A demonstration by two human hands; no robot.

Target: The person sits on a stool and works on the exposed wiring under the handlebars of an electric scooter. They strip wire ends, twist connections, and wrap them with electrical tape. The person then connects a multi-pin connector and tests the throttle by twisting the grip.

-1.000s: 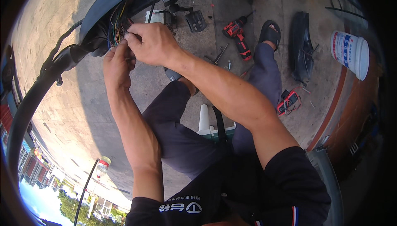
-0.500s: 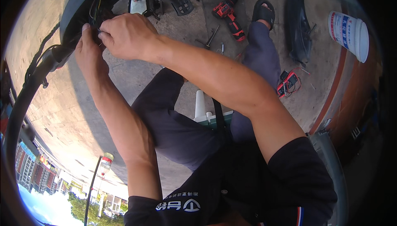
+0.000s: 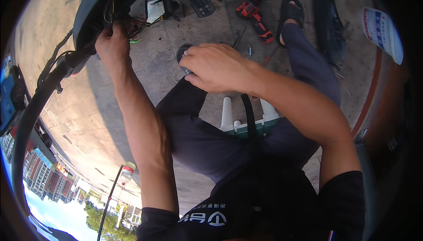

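Up at the top left of the head view, the left hand (image 3: pixel 112 42) is raised into the open underside of a dark curved housing (image 3: pixel 88 9), its fingers pinched on a bundle of coloured wires (image 3: pixel 132 25) that spills out of the opening. The bundle hangs from the housing down and to the right, so its long axis runs roughly from the shell's rim toward the concrete floor (image 3: pixel 185 25); a green-tipped lead sticks out to the right, just beside the thumb.

The right hand (image 3: pixel 216 67) is lower, above the person's knee, curled over a small dark round object (image 3: pixel 184 56) — whether it truly grips it or only rests on it cannot be told, since the palm hides most of it.

Judging by this, the work is at the wiring stage: one hand keeps the loom steady while the other deals with a part. A next move would seem to call for fine fingertip control at the wires, not force.

A red cordless drill (image 3: pixel 253 14) and loose hand tools lie on the floor well apart from both hands.
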